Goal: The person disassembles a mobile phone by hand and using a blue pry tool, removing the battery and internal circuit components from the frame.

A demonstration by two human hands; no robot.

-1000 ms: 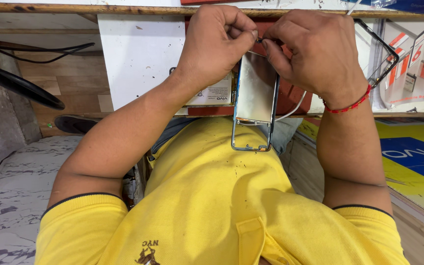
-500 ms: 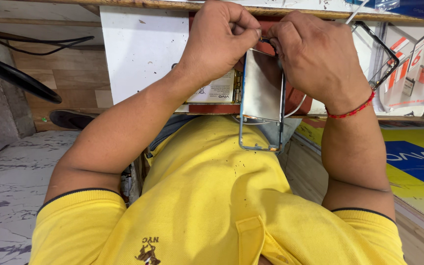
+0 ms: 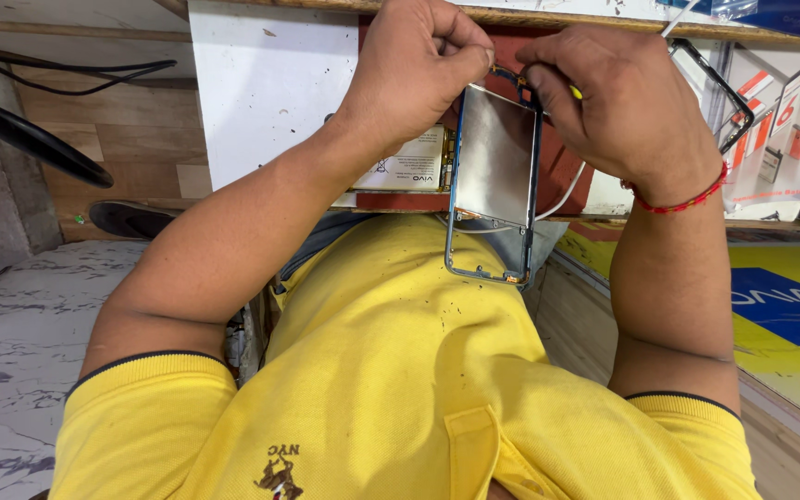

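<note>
A phone middle frame (image 3: 495, 176) with a bare metal plate hangs upright in front of my yellow shirt. My left hand (image 3: 418, 69) pinches its top left corner with closed fingers. At the frame's top right corner my right hand (image 3: 622, 102), with a red thread on its wrist, is closed around a small yellow-tipped tool (image 3: 573, 92). The tool's tip is hidden behind the fingers. Behind the frame, an opened phone with a white battery (image 3: 409, 169) lies on the red mat (image 3: 562, 167).
A white board (image 3: 261, 102) leans under the wooden bench edge. A thin white cable (image 3: 562, 196) trails right of the frame. A black empty phone bezel (image 3: 729, 93) and red-and-white packets (image 3: 789, 120) are at the right. Black cables (image 3: 39, 139) lie left; a yellow-blue sign (image 3: 780, 296) is at the lower right.
The frame and both hands have shifted slightly right in view. Both hands stay at its top edge with the same grip.
</note>
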